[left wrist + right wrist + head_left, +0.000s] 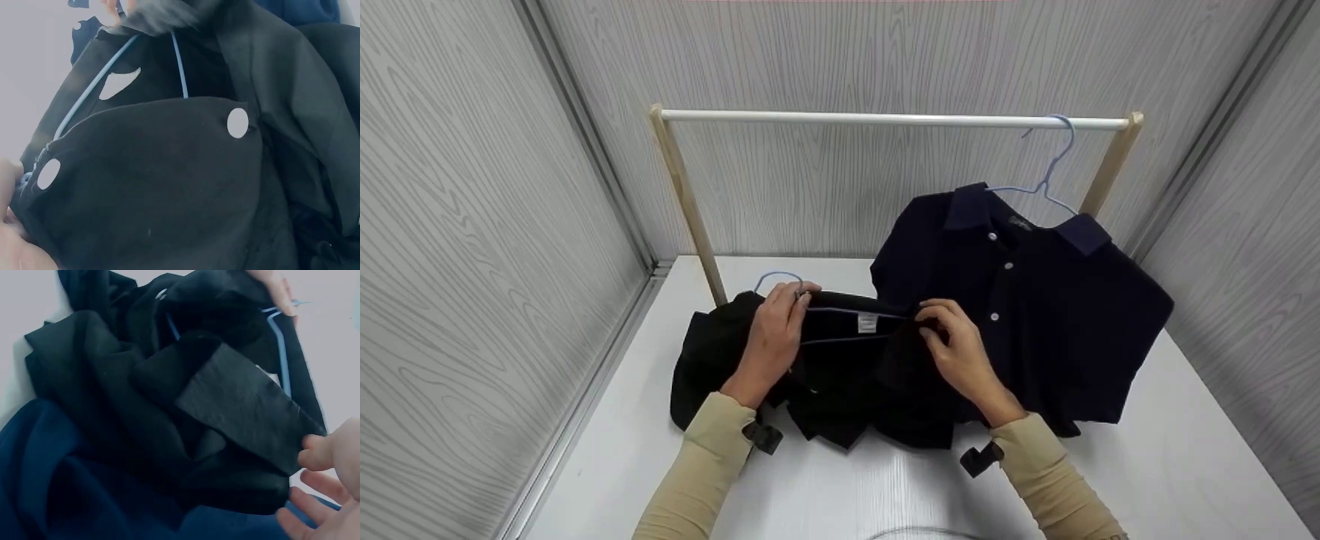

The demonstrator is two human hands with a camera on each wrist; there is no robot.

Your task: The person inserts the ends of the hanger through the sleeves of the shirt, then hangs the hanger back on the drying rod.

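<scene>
A black shirt [840,412] lies bunched on the white table, its neck opening facing up with a white label [868,323] inside. Blue wire from a hanger [844,340] runs through that opening, and the hanger's hook [778,274] rises beyond the shirt at the left. My left hand [778,324] grips the shirt's edge together with the hanger near the hook. At the other end of the opening, my right hand [956,349] pinches the edge of the black cloth, where a flap [242,405] folds over in the right wrist view. White buttons [238,122] show in the left wrist view.
A rack with a white rail [847,118] and wooden legs [690,202] stands at the back. From its right end a navy short-sleeved shirt [1057,322] hangs on another blue hanger [1061,154], close beside my right hand. Patterned walls [457,225] enclose the table [607,457].
</scene>
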